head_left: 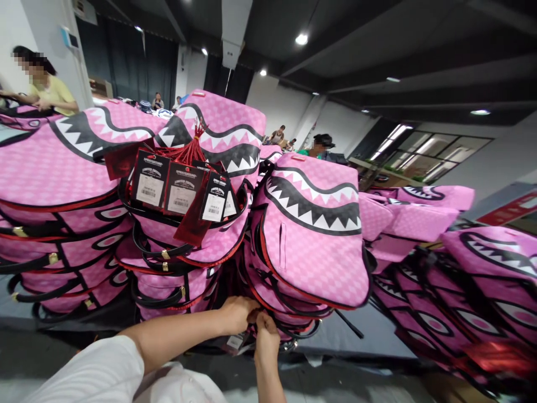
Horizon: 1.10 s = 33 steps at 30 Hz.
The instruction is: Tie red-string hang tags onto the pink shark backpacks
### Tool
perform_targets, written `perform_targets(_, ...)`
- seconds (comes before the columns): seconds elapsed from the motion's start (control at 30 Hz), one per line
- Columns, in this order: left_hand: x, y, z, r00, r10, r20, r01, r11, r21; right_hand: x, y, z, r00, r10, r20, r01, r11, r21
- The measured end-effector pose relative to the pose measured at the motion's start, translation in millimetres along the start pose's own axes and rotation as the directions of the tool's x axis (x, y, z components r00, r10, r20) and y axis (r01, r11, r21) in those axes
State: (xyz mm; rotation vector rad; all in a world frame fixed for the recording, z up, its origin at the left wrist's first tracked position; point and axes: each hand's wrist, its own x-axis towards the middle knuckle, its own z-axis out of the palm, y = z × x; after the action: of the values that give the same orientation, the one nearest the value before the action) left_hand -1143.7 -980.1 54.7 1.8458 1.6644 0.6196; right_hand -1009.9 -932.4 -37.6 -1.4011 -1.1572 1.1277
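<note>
My left hand point(240, 314) and my right hand point(267, 331) are close together at the lower left of a stack of pink backpacks. The fingers of both are pinched, and what lies between them is too small or hidden to make out. A black hang tag with a white label point(235, 341) hangs just below my hands. Over them leans the top pink backpack point(314, 252), with a black-and-white shark-mouth print. To the left, a bunch of black hang tags point(180, 187) on red strings rests on another pink backpack point(229, 126).
More pink backpacks are piled at the left point(54, 173) and right point(499, 252) on a grey table point(361, 330). A black strap point(348, 323) sticks out over the tabletop. A person in yellow point(56, 92) works at the far left, with other people farther back.
</note>
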Motion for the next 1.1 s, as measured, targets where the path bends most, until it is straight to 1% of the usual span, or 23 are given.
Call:
perform_targets(0.07, -29, 20, -32.8, 0.995, 0.096, 0.002, -0.096, 0.994, -0.056, -4, -11, -10, 0.993, -0.004, 0.117, 0.011, 0.998, -0.057)
perform_targets(0.1, -47, 30, -54.9, 0.986, 0.164, 0.039, -0.158, 0.980, -0.119, -8, -21, -16, 0.980, -0.014, 0.201, 0.034, 0.995, -0.096)
perform_targets(0.13, -67, 41, -80.3, 0.963, 0.264, 0.059, -0.246, 0.945, -0.218, -15, -34, -21, 0.954, -0.024, 0.300, 0.068, 0.988, -0.138)
perform_targets(0.17, -86, 51, -108.7, 0.935, 0.346, 0.075, -0.305, 0.895, -0.326, -23, -51, -25, 0.911, -0.030, 0.411, 0.111, 0.978, -0.175)
perform_targets(0.2, -105, 59, -139.4, 0.930, 0.368, 0.009, -0.338, 0.862, -0.378, -31, -73, -28, 0.848, -0.025, 0.529, 0.156, 0.966, -0.205)
perform_targets(0.23, -120, 65, -172.0, 0.929, 0.335, -0.157, -0.370, 0.856, -0.361, -41, -99, -29, 0.780, -0.019, 0.625, 0.191, 0.959, -0.209)
perform_targets(0.27, -131, 68, -205.5, 0.888, 0.260, -0.380, -0.381, 0.877, -0.292, -49, -129, -27, 0.718, -0.025, 0.695, 0.213, 0.959, -0.186)
perform_targets(0.3, -137, 70, -239.2, 0.775, 0.173, -0.607, -0.357, 0.913, -0.197, -55, -161, -22, 0.707, -0.087, 0.702, 0.254, 0.957, -0.138)
perform_targets(0.33, -138, 68, -271.8, 0.622, 0.122, -0.774, -0.298, 0.950, -0.090, -59, -196, -13, 0.697, -0.165, 0.698, 0.315, 0.945, -0.092)
perform_targets(0.37, -135, 65, -302.1, 0.493, 0.106, -0.863, -0.212, 0.977, -0.001, -60, -231, -1, 0.695, -0.274, 0.664, 0.394, 0.919, -0.033)
perform_targets(0.4, -128, 60, -329.0, 0.414, 0.108, -0.904, -0.110, 0.992, 0.068, -59, -265, 15, 0.689, -0.394, 0.608, 0.472, 0.881, 0.036)
perform_targets(0.43, -120, 55, -351.6, 0.386, 0.111, -0.916, -0.001, 0.993, 0.120, -55, -297, 33, 0.669, -0.489, 0.560, 0.540, 0.837, 0.086)
perform_targets(0.47, -111, 50, -369.3, 0.391, 0.101, -0.915, 0.109, 0.982, 0.156, -50, -326, 55, 0.640, -0.579, 0.505, 0.611, 0.782, 0.124)
perform_targets(0.5, -102, 47, -382.1, 0.420, 0.082, -0.904, 0.213, 0.959, 0.186, -44, -352, 78, 0.597, -0.655, 0.463, 0.677, 0.721, 0.147)
perform_targets(0.57, -88, 45, -394.7, 0.503, 0.024, -0.864, 0.378, 0.893, 0.245, -32, -392, 125, 0.483, -0.749, 0.453, 0.785, 0.600, 0.156)
perform_targets(0.6, -83, 46, -396.2, 0.539, -0.007, -0.842, 0.439, 0.856, 0.273, -28, -407, 148, 0.448, -0.760, 0.471, 0.819, 0.560, 0.123)
perform_targets(0.67, -76, 51, -394.9, 0.604, -0.070, -0.794, 0.522, 0.787, 0.328, -24, -426, 187, 0.422, -0.720, 0.551, 0.857, 0.515, 0.017)
perform_targets(0.73, -72, 57, -393.9, 0.650, -0.131, -0.749, 0.571, 0.735, 0.367, -24, -436, 215, 0.422, -0.652, 0.629, 0.871, 0.485, -0.081)
perform_targets(0.83, -69, 59, -398.4, 0.685, -0.198, -0.701, 0.593, 0.710, 0.379, -31, -440, 233, 0.393, -0.573, 0.719, 0.886, 0.445, -0.130)
perform_targets(0.93, -71, 50, -405.9, 0.714, -0.218, -0.665, 0.548, 0.765, 0.338, -38, -443, 236, 0.373, -0.518, 0.769, 0.885, 0.448, -0.127)
perform_targets(1.0, -73, 43, -410.6, 0.738, -0.203, -0.644, 0.491, 0.816, 0.305, -41, -446, 234, 0.382, -0.499, 0.778, 0.874, 0.469, -0.129)
perform_targets(1.07, -72, 36, -415.4, 0.722, -0.168, -0.672, 0.455, 0.846, 0.277, -44, -449, 232, 0.398, -0.482, 0.781, 0.866, 0.477, -0.147)
perform_targets(1.1, -70, 34, -418.0, 0.690, -0.142, -0.709, 0.450, 0.852, 0.267, -45, -450, 232, 0.405, -0.475, 0.781, 0.866, 0.474, -0.161)
